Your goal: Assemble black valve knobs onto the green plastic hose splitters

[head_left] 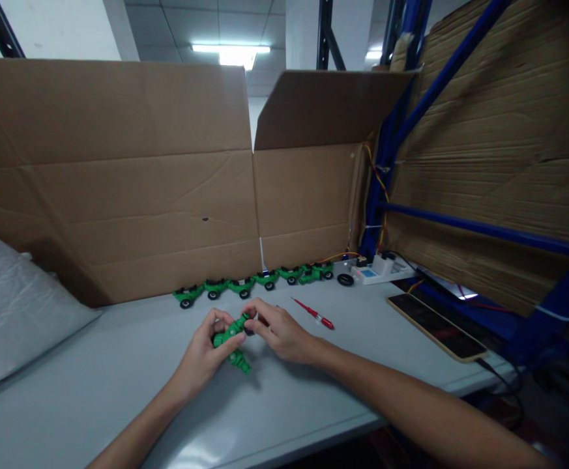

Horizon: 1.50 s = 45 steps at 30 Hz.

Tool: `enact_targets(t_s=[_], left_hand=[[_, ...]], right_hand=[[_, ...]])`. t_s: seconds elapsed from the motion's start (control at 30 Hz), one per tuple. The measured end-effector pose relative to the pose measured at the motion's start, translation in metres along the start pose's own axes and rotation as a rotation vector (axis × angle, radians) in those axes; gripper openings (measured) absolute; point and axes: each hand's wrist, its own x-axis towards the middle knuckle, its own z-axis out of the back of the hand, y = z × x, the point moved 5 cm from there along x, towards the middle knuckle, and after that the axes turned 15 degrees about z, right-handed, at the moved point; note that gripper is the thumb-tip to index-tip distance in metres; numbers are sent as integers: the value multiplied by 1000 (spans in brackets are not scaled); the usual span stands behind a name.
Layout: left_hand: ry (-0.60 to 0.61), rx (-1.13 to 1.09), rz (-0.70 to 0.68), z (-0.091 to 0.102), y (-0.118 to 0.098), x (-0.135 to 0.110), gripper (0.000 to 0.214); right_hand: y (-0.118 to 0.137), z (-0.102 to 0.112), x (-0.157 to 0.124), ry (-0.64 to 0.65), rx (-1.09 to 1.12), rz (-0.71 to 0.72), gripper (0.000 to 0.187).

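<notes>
My left hand (206, 345) is closed around a green plastic toy vehicle (238, 357), held tilted just above the table. The toy looks like the green ones lined up behind it. At its upper right end, the fingers of my right hand (277, 329) pinch a small black part (248, 329) against the green body. Fingers hide most of that part, so its exact shape cannot be made out. Right of my hands lies a red screwdriver (316, 314) with a clear handle end.
Several green toy vehicles (242, 287) with black wheels line the back of the table (132, 352). A black ring (345, 279), a white power strip (382, 269) and a phone (435, 326) on a cable sit to the right. A white bag (15, 312) lies left; cardboard (118, 195) walls the back.
</notes>
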Motion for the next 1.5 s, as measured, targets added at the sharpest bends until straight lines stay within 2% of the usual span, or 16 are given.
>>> enact_targets(t_s=[0.27,0.47,0.63,0.9,1.2,1.4,1.5], left_hand=[[0,-81,129,1,-2,0,42],[-75,-32,78,6,-5,0,38],[-131,39,39,11,-4,1,34],[-121,26,37,8,-12,-1,36],[-82,33,15,8,0,1,36],[-114,43,16,9,5,2,35],[-139,37,21,11,7,4,36]], right_hand=[[3,0,2,19,71,-89,13],[-7,-3,1,33,15,-104,12],[-10,-4,1,8,103,-115,11],[5,1,3,3,-15,7,9],[9,4,2,28,-182,163,11],[7,9,2,26,-232,193,12],[1,10,0,35,-230,154,9]])
